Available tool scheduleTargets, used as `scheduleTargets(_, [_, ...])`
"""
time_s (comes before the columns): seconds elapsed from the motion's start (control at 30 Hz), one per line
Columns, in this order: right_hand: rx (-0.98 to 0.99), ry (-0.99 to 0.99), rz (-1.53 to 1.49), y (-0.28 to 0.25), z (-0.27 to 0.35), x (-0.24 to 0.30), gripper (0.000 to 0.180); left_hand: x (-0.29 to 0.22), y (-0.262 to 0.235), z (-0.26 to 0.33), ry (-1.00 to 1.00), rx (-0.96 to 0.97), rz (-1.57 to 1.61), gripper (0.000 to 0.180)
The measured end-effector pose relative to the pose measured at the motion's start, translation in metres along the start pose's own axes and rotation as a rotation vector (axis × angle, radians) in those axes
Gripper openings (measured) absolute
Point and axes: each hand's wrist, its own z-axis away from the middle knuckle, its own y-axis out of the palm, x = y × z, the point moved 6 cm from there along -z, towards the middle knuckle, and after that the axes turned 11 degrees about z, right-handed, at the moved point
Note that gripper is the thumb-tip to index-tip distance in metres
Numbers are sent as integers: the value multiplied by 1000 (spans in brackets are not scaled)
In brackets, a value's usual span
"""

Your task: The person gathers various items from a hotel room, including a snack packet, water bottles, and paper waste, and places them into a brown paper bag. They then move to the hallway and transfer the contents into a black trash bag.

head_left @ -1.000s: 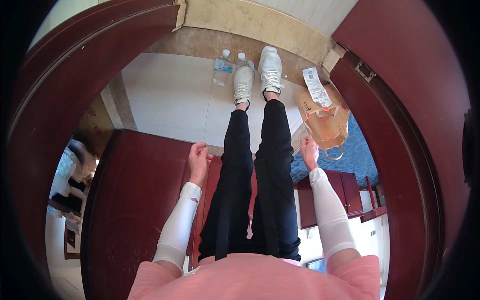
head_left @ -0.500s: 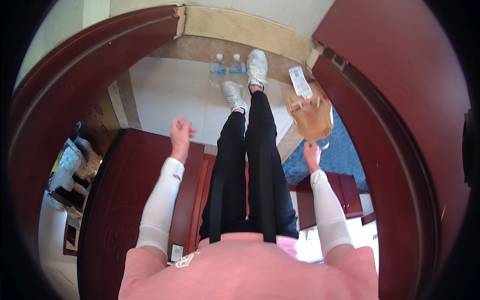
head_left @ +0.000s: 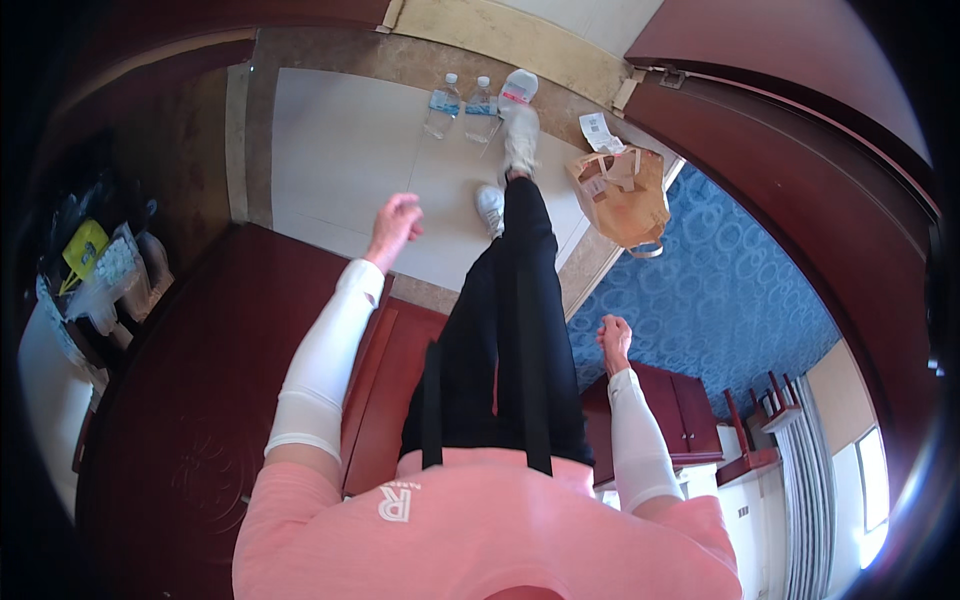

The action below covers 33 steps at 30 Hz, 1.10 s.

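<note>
My left hand (head_left: 396,228) hangs above the pale floor tiles, fingers loosely bent and slightly apart, nothing seen in it. My right hand (head_left: 615,342), its fingers curled in, is over the blue carpet with nothing visible in its grip. Nearest to it is a brown paper bag (head_left: 625,205) with handles, standing at the carpet's edge, apart from the hand. A white paper slip (head_left: 598,132) sticks out at the bag's far side. Two clear water bottles with white caps, a left bottle (head_left: 442,110) and a right bottle (head_left: 481,112), stand by my feet.
A white container (head_left: 520,86) with a pink-red band is just beyond my forward shoe (head_left: 520,145). Dark red door panels (head_left: 200,390) flank me. Plastic-wrapped items (head_left: 115,265) are at far left; a red cabinet (head_left: 675,410) stands on the blue carpet (head_left: 740,270).
My right hand, beside the bag's near edge before, is now apart from it. My left hand has moved forward. The view has shifted, showing more carpet and the white container past my shoe.
</note>
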Motion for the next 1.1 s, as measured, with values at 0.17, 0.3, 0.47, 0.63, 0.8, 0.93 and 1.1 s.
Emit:
scheduleTargets(0.17, [-61, -110, 3, -4, -45, 32, 25, 110, 35, -38, -145, -28, -18, 39])
scheduleTargets(0.3, [-67, -195, 64, 8, -105, 54, 33, 152, 70, -105, -114, -89, -100, 42])
scheduleTargets(0.47, [-444, -83, 336, -35, -189, 33, 88, 134, 173, -144, 393, -17, -386, 61])
scheduleTargets(0.63, [-495, -963, 689, 0, -296, 110, 78, 136, 341, -187, 968, 458, -834, 72])
scheduleTargets(0.8, [-208, -985, 733, 14, -280, 167, 46, 151, 345, -207, 861, 512, -1077, 31])
scheduleTargets(0.93, [-275, -1092, 784, 13, -228, 222, 20, 110, 289, -202, 978, 515, -673, 9])
scheduleTargets(1.1, [-257, -1052, 787, -9, -171, 220, 13, 61, 205, -183, 968, 410, -595, 5])
